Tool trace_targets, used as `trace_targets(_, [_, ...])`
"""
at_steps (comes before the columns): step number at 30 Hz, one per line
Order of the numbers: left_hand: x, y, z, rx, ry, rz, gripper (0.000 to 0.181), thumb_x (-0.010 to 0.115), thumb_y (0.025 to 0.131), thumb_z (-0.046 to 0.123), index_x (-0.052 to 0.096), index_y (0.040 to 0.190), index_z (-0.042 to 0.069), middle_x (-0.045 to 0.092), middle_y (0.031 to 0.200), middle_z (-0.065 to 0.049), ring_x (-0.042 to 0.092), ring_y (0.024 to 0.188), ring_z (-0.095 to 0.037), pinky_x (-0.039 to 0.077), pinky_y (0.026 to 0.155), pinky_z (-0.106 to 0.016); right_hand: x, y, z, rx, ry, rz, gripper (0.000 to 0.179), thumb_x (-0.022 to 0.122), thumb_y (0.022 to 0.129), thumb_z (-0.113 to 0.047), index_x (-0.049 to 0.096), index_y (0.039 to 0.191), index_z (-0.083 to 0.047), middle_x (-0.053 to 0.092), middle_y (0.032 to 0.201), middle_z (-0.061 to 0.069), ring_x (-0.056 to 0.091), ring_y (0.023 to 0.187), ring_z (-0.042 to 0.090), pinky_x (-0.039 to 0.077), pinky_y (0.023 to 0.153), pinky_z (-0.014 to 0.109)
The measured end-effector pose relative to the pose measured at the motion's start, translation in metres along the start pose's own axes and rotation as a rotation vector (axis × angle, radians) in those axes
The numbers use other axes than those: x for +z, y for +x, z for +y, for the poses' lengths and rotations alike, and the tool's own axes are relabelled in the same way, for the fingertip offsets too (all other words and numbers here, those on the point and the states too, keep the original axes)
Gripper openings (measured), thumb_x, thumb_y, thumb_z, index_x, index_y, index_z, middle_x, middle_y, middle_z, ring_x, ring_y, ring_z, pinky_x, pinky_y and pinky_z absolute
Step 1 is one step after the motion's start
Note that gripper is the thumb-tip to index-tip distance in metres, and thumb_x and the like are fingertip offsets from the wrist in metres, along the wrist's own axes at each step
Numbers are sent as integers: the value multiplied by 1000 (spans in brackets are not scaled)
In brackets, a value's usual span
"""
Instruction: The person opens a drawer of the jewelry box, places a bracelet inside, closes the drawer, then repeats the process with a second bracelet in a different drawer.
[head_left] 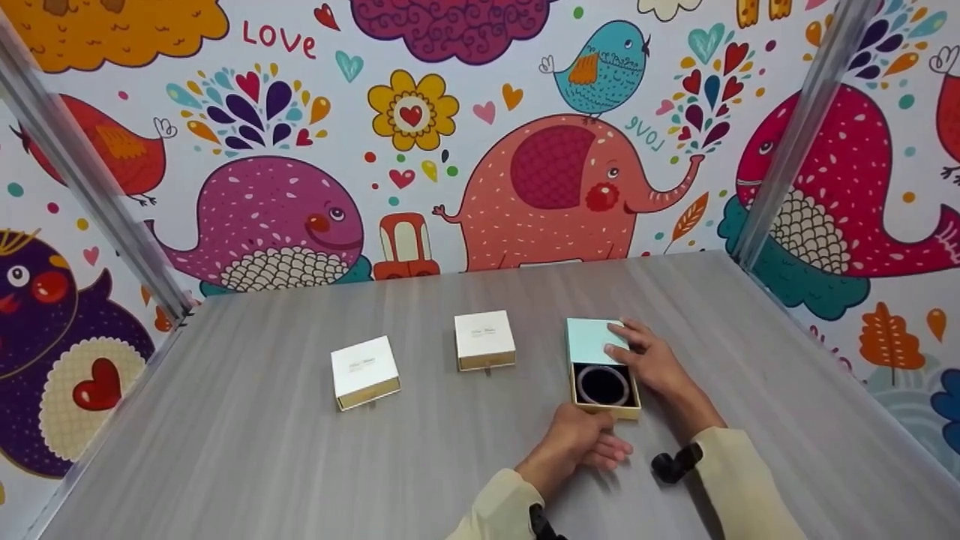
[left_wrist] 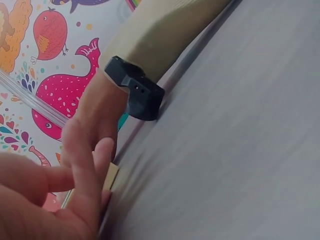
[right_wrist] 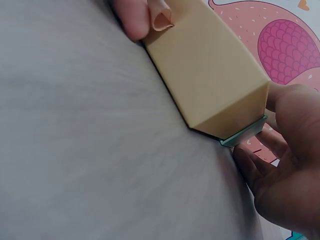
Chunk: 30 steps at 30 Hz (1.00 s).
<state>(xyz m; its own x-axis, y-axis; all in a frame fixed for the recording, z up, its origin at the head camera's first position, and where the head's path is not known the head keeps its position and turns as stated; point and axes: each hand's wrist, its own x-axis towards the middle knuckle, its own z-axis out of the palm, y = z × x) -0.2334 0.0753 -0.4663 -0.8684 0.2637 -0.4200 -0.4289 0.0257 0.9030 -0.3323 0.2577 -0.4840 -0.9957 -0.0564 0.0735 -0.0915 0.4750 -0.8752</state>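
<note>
A drawer-style gift box with a teal sleeve [head_left: 589, 339] lies at the right of the table, its gold drawer [head_left: 622, 412] pulled partly out. Inside, on black lining, sits a round greyish bangle [head_left: 583, 395]. My right hand [head_left: 660, 367] holds the sleeve from its right side, fingers reaching over the top. At the drawer's front, my left hand [head_left: 574, 439] pinches near the small pull tab [right_wrist: 161, 20], its other fingers extended. The right wrist view shows the drawer's plain gold side [right_wrist: 210, 65]. In the left wrist view, the left fingers hide most of the box.
Two white gift boxes with gold drawer fronts stand closed on the grey table [head_left: 247, 450]: one box [head_left: 366, 371] at the left, another box [head_left: 484, 340] near the middle. Behind is a cartoon-printed wall [head_left: 420, 180] with metal posts [head_left: 795, 135] at both sides.
</note>
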Motion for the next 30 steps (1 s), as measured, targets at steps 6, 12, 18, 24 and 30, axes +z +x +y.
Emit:
trace_targets(6, [3,2,-3,48,-39,-15,11,63,95,10,62,97,-1,74,76,-26,61,44,-10,58,49,-30,1,-1,-2,-6,-25,3,58,68,96,-27,51,145,-3,28,163,21,24,152,40,24,123,53])
trace_targets(12, [7,3,-4,41,-45,19,9,60,96,8,63,95,-1,75,74,-23,61,44,-10,59,50,-31,-1,0,-1,1,-42,-4,59,68,96,-31,50,147,-5,27,164,20,21,153,40,22,123,55])
trace_targets(18, [7,4,-5,52,-57,75,6,61,93,3,64,92,-2,74,70,-19,60,43,-9,58,49,-30,0,-1,-2,-12,-48,-10,59,68,96,-30,51,146,-5,28,163,21,22,153,40,22,123,55])
trace_targets(24, [7,6,-5,33,-38,91,5,61,89,1,65,87,-2,74,68,-17,60,42,-10,58,49,-30,0,-1,-1,-6,-53,-14,59,67,96,-32,51,146,-6,27,164,20,19,154,41,21,123,55])
trace_targets(30, [11,7,-4,41,-32,107,7,60,90,-1,66,86,-3,74,69,-18,61,43,-10,58,49,-30,1,1,1,-16,-28,-2,57,67,96,-27,51,146,-4,27,163,21,22,153,41,22,124,54])
